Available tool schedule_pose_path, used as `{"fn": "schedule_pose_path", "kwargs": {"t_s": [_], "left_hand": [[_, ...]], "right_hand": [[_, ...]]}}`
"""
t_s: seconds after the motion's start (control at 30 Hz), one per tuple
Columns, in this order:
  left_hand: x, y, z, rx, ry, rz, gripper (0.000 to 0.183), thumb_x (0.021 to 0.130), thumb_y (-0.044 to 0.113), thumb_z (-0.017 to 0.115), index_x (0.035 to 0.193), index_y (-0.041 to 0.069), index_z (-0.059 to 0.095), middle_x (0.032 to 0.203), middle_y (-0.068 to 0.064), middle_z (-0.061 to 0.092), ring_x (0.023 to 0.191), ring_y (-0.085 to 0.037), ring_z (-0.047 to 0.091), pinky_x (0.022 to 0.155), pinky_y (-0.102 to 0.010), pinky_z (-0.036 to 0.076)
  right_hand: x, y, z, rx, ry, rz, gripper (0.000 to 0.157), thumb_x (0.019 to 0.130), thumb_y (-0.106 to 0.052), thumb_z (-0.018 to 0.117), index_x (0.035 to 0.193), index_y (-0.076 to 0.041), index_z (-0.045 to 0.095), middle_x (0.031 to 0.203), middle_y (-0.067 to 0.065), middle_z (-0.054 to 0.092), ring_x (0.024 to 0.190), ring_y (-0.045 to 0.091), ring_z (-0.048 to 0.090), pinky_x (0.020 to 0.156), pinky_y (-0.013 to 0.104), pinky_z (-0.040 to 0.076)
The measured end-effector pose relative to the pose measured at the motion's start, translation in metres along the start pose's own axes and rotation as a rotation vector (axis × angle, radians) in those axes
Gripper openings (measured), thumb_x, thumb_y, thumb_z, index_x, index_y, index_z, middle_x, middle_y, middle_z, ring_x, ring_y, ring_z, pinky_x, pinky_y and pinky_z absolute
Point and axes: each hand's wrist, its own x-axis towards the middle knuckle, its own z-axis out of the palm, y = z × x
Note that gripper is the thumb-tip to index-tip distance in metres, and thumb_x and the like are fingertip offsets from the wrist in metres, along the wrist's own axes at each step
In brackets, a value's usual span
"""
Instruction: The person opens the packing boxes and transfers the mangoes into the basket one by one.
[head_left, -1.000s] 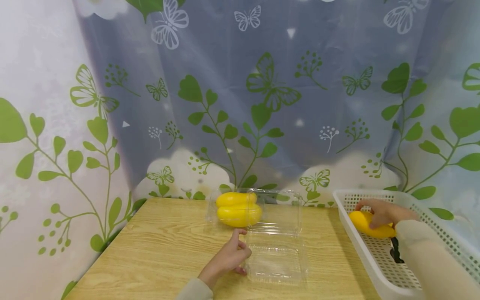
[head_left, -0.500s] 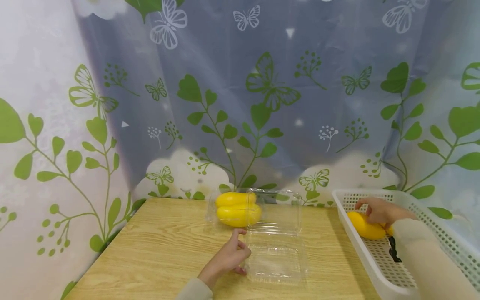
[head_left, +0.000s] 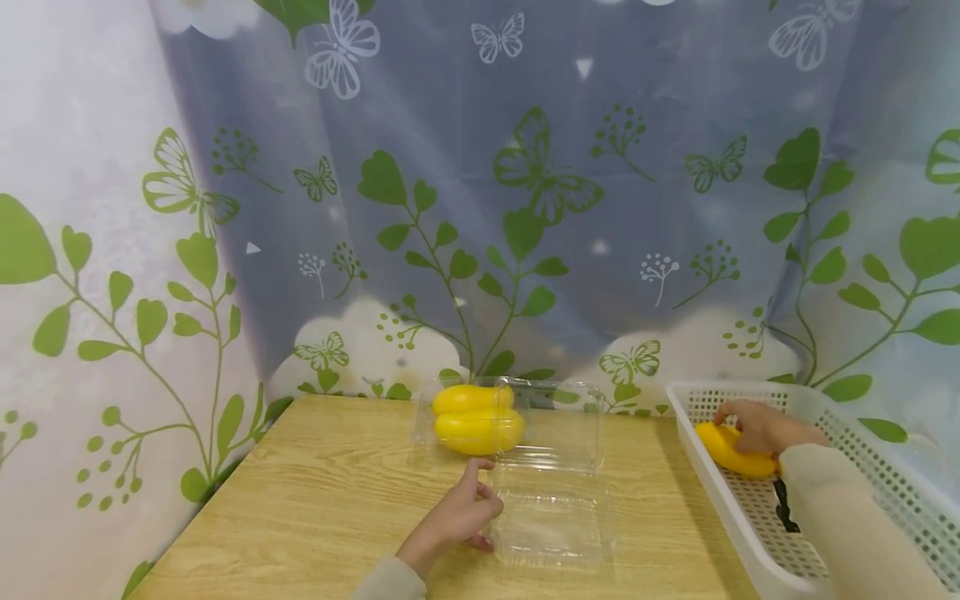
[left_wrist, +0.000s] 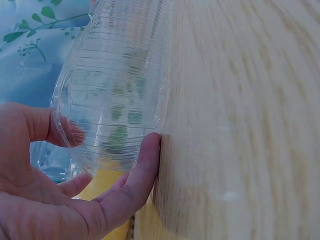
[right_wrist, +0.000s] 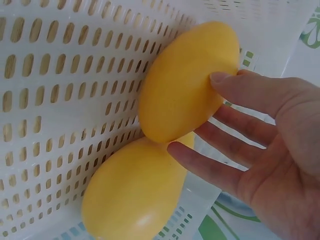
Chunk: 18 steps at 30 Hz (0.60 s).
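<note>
In the head view my left hand (head_left: 456,515) is at the left side of an open clear plastic clamshell container (head_left: 553,527). The left wrist view shows its thumb over the container's rim, with the other fingers bent round the outside of the wall. At the right, my right hand (head_left: 767,428) reaches into a white basket (head_left: 716,487) and grips a yellow mango (right_wrist: 185,80), thumb on one side and fingers along the other. Against it in the right wrist view lies a second mango (right_wrist: 135,192), which the hand leaves untouched.
Two more yellow mangoes (head_left: 480,431) lie side by side at the back of the wooden table (head_left: 315,500), surrounded by clear plastic behind the left hand. A black strap-like thing (head_left: 784,506) shows below the right wrist. A patterned curtain (head_left: 465,208) hangs behind the table.
My right hand and the mango under it have shifted slightly left within the basket. The left hand has stayed in place on the container.
</note>
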Motion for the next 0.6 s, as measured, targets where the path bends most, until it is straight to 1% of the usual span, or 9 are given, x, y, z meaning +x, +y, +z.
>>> {"fn": "schedule_pose_path", "kwargs": {"t_s": [0.07,0.13,0.2,0.3,0.33,0.4,0.5,0.57,0.6], "left_hand": [[0.0007,0.0004,-0.0003,0.000,-0.001,0.002,0.068,0.091,0.012,0.060,0.151,0.007,0.028,0.126,-0.023,0.050,0.088,-0.029,0.061,0.060,-0.037,0.064],[0.0014,0.0004,-0.0005,0.000,-0.001,0.004,0.068,0.091,0.012,0.060,0.151,0.007,0.028,0.126,-0.023,0.050,0.090,-0.029,0.061,0.060,-0.037,0.064],[0.0018,0.0003,-0.0007,0.002,-0.002,0.002,0.068,0.091,0.012,0.060,0.152,0.007,0.028,0.126,-0.023,0.050,0.087,-0.028,0.061,0.059,-0.037,0.064],[0.0022,0.0001,-0.0008,0.003,-0.005,0.003,0.069,0.091,0.012,0.060,0.152,0.007,0.027,0.126,-0.023,0.050,0.082,-0.027,0.061,0.059,-0.036,0.064],[0.0022,0.0001,-0.0007,0.002,-0.005,0.003,0.069,0.091,0.012,0.060,0.152,0.007,0.028,0.126,-0.023,0.050,0.081,-0.026,0.060,0.059,-0.036,0.064],[0.0019,0.0001,-0.0006,0.003,-0.005,0.004,0.069,0.091,0.012,0.060,0.152,0.007,0.028,0.126,-0.023,0.050,0.081,-0.026,0.060,0.059,-0.036,0.064],[0.0015,-0.0005,-0.0006,0.002,-0.004,0.006,0.068,0.091,0.012,0.060,0.151,0.007,0.028,0.126,-0.023,0.050,0.085,-0.028,0.060,0.059,-0.037,0.064],[0.0011,-0.0007,-0.0006,0.002,-0.005,0.006,0.069,0.091,0.011,0.060,0.151,0.007,0.028,0.126,-0.024,0.050,0.087,-0.028,0.060,0.060,-0.037,0.064],[0.0010,-0.0008,-0.0005,0.001,-0.004,0.006,0.069,0.090,0.011,0.060,0.151,0.007,0.028,0.126,-0.024,0.050,0.087,-0.029,0.060,0.060,-0.037,0.064]], "right_hand": [[0.0006,0.0006,-0.0003,-0.020,0.011,-0.002,0.044,0.085,0.004,0.069,0.128,0.003,0.060,0.117,0.040,0.059,0.093,0.037,0.058,0.061,0.036,0.053],[0.0006,0.0020,-0.0004,-0.008,0.010,0.003,0.044,0.085,0.004,0.069,0.129,0.003,0.060,0.117,0.040,0.059,0.086,0.035,0.060,0.057,0.034,0.053],[-0.0005,0.0032,-0.0010,0.013,0.003,0.000,0.045,0.086,0.004,0.067,0.130,0.003,0.059,0.116,0.039,0.058,0.077,0.029,0.057,0.051,0.031,0.050],[-0.0016,0.0046,-0.0012,0.038,-0.007,-0.004,0.045,0.088,0.004,0.064,0.133,0.001,0.058,0.117,0.037,0.058,0.067,0.023,0.053,0.049,0.029,0.046],[-0.0017,0.0045,-0.0014,0.036,-0.007,-0.008,0.044,0.089,0.004,0.064,0.132,0.002,0.058,0.116,0.037,0.058,0.066,0.022,0.052,0.049,0.028,0.045],[-0.0014,0.0030,-0.0017,0.024,-0.008,-0.002,0.045,0.089,0.003,0.065,0.133,0.002,0.058,0.117,0.038,0.058,0.071,0.025,0.053,0.052,0.030,0.046],[-0.0005,-0.0007,-0.0027,-0.018,-0.012,-0.006,0.045,0.088,0.003,0.067,0.132,0.003,0.058,0.120,0.039,0.058,0.086,0.036,0.060,0.062,0.039,0.054],[0.0010,-0.0033,-0.0039,-0.048,-0.011,-0.009,0.045,0.087,0.003,0.069,0.131,0.003,0.059,0.124,0.039,0.058,0.099,0.041,0.061,0.071,0.044,0.057],[0.0015,-0.0045,-0.0041,-0.056,-0.010,-0.016,0.045,0.086,0.003,0.070,0.130,0.004,0.059,0.124,0.038,0.058,0.100,0.042,0.061,0.073,0.045,0.057]]}}
